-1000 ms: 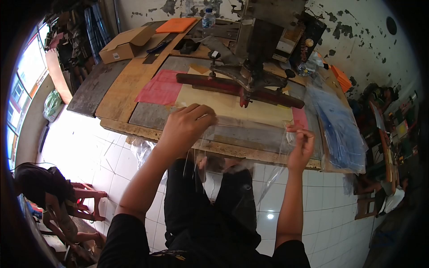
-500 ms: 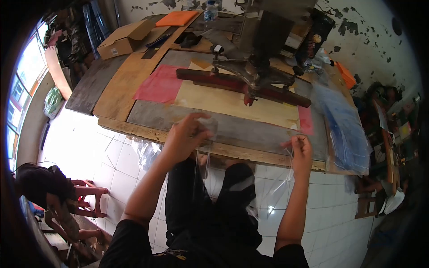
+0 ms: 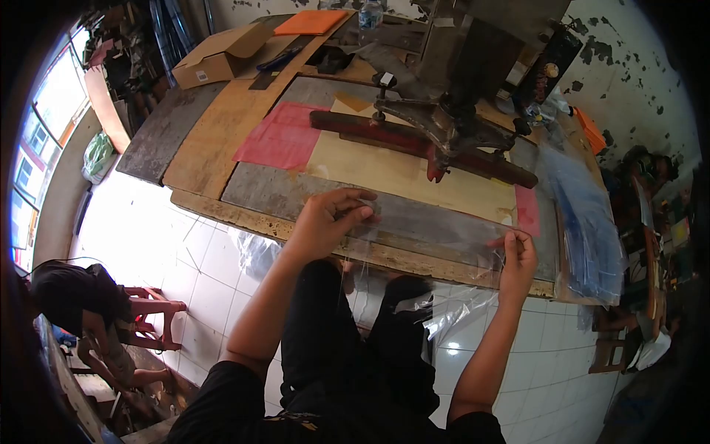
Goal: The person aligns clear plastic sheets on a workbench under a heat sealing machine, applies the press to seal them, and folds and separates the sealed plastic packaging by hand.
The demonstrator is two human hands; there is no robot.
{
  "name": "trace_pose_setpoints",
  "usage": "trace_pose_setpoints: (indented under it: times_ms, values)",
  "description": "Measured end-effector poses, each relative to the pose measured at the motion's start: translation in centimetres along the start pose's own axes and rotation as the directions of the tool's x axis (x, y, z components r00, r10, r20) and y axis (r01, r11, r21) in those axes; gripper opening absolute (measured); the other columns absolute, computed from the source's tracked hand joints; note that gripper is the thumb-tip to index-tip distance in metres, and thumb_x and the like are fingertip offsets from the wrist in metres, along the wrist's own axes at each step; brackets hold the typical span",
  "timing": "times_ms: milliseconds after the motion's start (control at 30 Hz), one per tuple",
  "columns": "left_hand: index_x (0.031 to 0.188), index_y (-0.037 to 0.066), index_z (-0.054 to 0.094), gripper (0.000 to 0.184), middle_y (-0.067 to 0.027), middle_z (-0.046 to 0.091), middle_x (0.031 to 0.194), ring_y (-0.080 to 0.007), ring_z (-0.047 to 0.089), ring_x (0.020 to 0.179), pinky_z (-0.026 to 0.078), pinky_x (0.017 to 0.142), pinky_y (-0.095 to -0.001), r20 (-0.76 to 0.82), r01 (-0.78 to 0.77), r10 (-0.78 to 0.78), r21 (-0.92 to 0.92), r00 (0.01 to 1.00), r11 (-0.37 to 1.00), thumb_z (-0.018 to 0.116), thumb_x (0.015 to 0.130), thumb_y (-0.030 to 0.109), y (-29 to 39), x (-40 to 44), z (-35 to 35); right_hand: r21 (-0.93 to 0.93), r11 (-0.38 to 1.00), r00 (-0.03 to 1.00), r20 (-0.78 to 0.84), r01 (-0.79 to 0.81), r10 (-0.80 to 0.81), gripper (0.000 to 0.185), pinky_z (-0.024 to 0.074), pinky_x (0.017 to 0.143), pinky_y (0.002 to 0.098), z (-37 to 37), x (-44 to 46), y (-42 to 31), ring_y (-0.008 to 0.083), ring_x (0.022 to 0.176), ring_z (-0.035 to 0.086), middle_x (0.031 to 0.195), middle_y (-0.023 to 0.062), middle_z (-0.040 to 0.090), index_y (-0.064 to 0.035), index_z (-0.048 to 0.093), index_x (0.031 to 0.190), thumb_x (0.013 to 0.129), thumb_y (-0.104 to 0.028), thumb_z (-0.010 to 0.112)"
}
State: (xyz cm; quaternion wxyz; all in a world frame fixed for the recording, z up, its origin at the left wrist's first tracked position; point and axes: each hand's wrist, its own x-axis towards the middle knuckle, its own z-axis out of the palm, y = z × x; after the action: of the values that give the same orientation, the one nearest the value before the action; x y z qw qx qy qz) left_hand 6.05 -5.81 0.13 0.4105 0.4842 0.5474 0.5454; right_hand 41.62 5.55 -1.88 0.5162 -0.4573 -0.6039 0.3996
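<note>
A clear plastic sheet (image 3: 460, 307) hangs between my two hands at the front edge of the worktable. My left hand (image 3: 325, 226) pinches its left side, thumb and fingers together, over the grey board (image 3: 259, 189). On the other side, my right hand (image 3: 518, 260) grips the sheet between thumb and fingertips. The sheet's see-through edges are hard to follow. Beyond my hands, a press with a long dark red bar (image 3: 355, 132) stands over a cream-coloured sheet (image 3: 384, 170). Pink material (image 3: 277, 140) lies at the left end of that sheet.
Clear bluish plastic sheets (image 3: 588, 229) are piled on the table's right side. A cardboard box (image 3: 222, 58), an orange item (image 3: 310, 22) and a water bottle (image 3: 370, 18) are at the back. At lower left, another person (image 3: 81, 300) is beside a red stool (image 3: 155, 318).
The view has shifted, so the table appears farther right. My hands keep hold of the plastic sheet, which now looks more spread out between them.
</note>
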Motion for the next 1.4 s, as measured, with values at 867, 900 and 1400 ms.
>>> trace_pose_setpoints:
  times_ms: [867, 900, 1400]
  values:
    - [0.139, 0.0, 0.06, 0.033, -0.0121, 0.081, 0.106, -0.0161, 0.076, 0.105, 0.057, 0.096, -0.0315, 0.011, -0.11, 0.109, 0.027, 0.994, 0.994, 0.066, 0.107, 0.004, -0.6, -0.3, 0.0, 0.017, 1.0, 1.0, -0.019, 0.017, -0.017, 0.025, 0.0495, 0.088, 0.0279, -0.1, -0.2, 0.1, 0.0136, 0.088, 0.07, 0.091, 0.0079, 0.076, -0.0006, 0.065, 0.114, 0.111, -0.025, 0.065]
    - [0.139, 0.0, 0.061, 0.032, -0.0123, 0.082, 0.106, -0.0163, 0.076, 0.105, 0.057, 0.096, -0.0314, -0.009, -0.104, 0.105, 0.03, 0.994, 0.994, 0.066, 0.107, 0.004, -0.6, -0.3, 0.1, 0.039, 0.999, 1.0, -0.014, 0.016, -0.015, 0.025, 0.0494, 0.089, 0.028, -0.2, -0.2, 0.1, 0.0138, 0.089, 0.07, 0.092, 0.008, 0.076, -0.0004, 0.065, 0.114, 0.111, -0.025, 0.065]
    - [0.119, -0.005, 0.073, 0.02, -0.0147, 0.082, 0.106, -0.0195, 0.08, 0.1, 0.059, 0.09, -0.0323, -0.144, -0.146, 0.199, 0.314, 0.969, 0.938, 0.072, 0.102, 0.006, -0.3, -0.9, 0.2, 0.128, 0.989, 0.996, 0.022, 0.08, -0.083, 0.02, 0.0488, 0.093, 0.0294, -1.5, -1.5, 0.7, 0.0142, 0.097, 0.069, 0.104, 0.0106, 0.078, -0.0018, 0.065, 0.113, 0.11, -0.022, 0.066]
